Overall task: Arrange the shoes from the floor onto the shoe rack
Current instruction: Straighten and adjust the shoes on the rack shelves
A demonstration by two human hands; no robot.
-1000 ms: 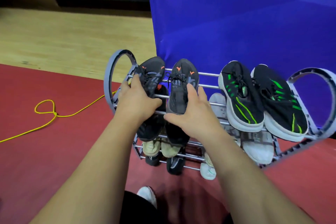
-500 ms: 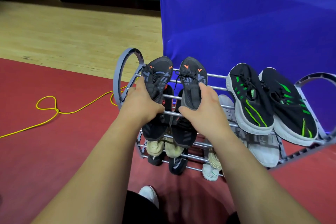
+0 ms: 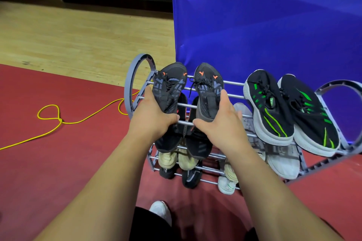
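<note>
Red floor [image 3: 58, 162]; both hands grip knit shoes on tube rack [image 3: 233, 83].

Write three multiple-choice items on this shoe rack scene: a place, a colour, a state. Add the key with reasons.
1. Where is the green-striped pair?
A. floor
B. top tier of the shoe rack, right side
C. bottom tier

2. The cord on the red floor is:
A. yellow
B. white
C. green

3. The left hand is:
A. empty
B. flat on the floor
C. gripping an orange-marked black shoe

Key: B, it lies on the top bars; A, its loop is plainly yellow; C, it clasps that shoe.
</note>
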